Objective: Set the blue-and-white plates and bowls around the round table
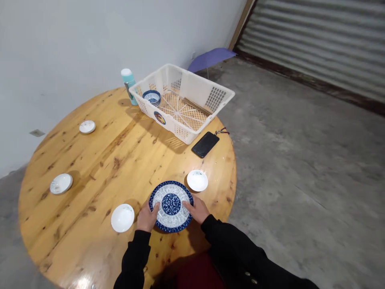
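Observation:
A blue-and-white patterned plate point(171, 204) lies on the round wooden table point(99, 160) near its front edge. My left hand point(147, 218) grips the plate's left rim, thumb on top. My right hand point(197, 209) holds the right rim the same way. Both arms are in black sleeves. One small white dish point(197, 180) sits just behind the plate to the right, and another white dish point(122, 217) lies just left of my left hand.
A white plastic basket point(192, 86) at the table's far side holds stacked blue-and-white bowls point(151, 97). A teal bottle point(129, 85) stands behind it, a black phone point(205, 144) lies beside it. Two more white dishes point(61, 183) point(87, 127) sit at left. A purple umbrella point(210, 58) lies on the floor.

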### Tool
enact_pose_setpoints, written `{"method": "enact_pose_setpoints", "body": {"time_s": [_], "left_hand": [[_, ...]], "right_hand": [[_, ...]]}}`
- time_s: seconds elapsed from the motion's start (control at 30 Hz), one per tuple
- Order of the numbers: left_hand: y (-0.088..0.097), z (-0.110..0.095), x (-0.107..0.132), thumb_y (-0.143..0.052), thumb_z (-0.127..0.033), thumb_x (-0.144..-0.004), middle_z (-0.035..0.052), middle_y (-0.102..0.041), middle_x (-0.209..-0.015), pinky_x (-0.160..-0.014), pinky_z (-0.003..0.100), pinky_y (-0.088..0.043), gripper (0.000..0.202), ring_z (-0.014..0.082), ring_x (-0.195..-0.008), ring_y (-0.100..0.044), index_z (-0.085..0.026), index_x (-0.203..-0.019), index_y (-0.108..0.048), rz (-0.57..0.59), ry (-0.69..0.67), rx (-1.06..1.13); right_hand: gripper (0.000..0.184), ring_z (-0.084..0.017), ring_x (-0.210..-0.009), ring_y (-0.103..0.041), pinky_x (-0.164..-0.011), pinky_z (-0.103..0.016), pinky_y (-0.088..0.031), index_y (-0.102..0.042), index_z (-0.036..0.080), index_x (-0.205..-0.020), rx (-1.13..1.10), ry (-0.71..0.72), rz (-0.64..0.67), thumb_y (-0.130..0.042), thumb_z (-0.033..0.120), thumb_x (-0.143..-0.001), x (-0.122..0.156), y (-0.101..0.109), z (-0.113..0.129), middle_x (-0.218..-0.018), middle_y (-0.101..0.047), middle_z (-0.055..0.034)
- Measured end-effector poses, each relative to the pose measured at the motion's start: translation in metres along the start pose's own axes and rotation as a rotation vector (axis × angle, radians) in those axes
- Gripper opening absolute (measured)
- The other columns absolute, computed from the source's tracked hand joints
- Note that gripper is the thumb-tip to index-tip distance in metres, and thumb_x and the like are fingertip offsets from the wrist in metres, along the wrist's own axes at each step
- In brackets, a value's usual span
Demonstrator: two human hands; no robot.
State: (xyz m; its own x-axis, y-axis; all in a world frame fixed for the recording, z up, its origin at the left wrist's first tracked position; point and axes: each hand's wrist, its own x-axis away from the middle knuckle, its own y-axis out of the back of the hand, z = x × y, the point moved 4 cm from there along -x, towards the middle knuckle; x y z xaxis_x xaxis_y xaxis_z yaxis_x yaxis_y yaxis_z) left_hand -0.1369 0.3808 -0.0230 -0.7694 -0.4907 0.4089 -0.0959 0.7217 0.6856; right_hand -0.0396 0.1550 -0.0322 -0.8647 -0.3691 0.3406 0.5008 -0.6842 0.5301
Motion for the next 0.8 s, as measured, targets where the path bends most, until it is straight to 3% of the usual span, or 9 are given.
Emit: {"method": "enact_pose_setpoints", "body": {"time_s": [0.17, 0.37, 0.6, 0.8], "left_hand": [[-0.004, 0.006, -0.012, -0.063, -0.057, -0.077, 0.0138, -0.076, -0.111, -0.099, 0.047, -0.051, 0.049, 0.0366, -0.117, -0.065, -0.017, -0.105, -0.07, 0.073, -0.015, 0.387], [0.005, -0.009, 0.019, -0.074, -0.061, -0.069, 0.018, -0.073, -0.116, -0.103, 0.047, -0.05, 0.071, 0.0338, -0.116, -0.066, -0.011, -0.118, -0.066, 0.117, 0.007, 0.673], [0.011, -0.005, 0.073, -0.069, -0.062, -0.072, 0.0116, -0.075, -0.113, -0.102, 0.046, -0.052, 0.06, 0.0374, -0.119, -0.064, -0.017, -0.111, -0.071, 0.134, -0.025, 0.612], [0.006, -0.007, 0.106, -0.067, -0.059, -0.077, 0.0153, -0.073, -0.116, -0.105, 0.045, -0.048, 0.058, 0.034, -0.119, -0.064, -0.013, -0.112, -0.067, 0.113, -0.096, 0.58]], "right_hand": [[0.022, -0.028, -0.089, -0.069, -0.081, -0.038, -0.053, -0.07, 0.022, -0.095, -0.125, -0.095, -0.037, -0.066, 0.035, -0.077, -0.005, -0.001, 0.006, -0.088, -0.075, -0.0051], [0.025, -0.025, -0.087, -0.066, -0.079, -0.036, -0.052, -0.067, 0.02, -0.098, -0.261, -0.05, -0.074, -0.063, 0.036, -0.078, 0.028, 0.002, 0.007, -0.089, -0.073, -0.005], [0.03, -0.026, -0.084, -0.065, -0.077, -0.039, -0.053, -0.062, 0.019, -0.091, -0.436, -0.105, -0.064, -0.067, 0.041, -0.071, 0.077, -0.002, -0.003, -0.085, -0.07, -0.0049], [0.04, -0.028, -0.086, -0.067, -0.083, -0.043, -0.055, -0.063, 0.019, -0.092, -0.711, -0.062, -0.047, -0.069, 0.048, -0.066, 0.118, -0.003, 0.0, -0.088, -0.072, -0.0076]]}}
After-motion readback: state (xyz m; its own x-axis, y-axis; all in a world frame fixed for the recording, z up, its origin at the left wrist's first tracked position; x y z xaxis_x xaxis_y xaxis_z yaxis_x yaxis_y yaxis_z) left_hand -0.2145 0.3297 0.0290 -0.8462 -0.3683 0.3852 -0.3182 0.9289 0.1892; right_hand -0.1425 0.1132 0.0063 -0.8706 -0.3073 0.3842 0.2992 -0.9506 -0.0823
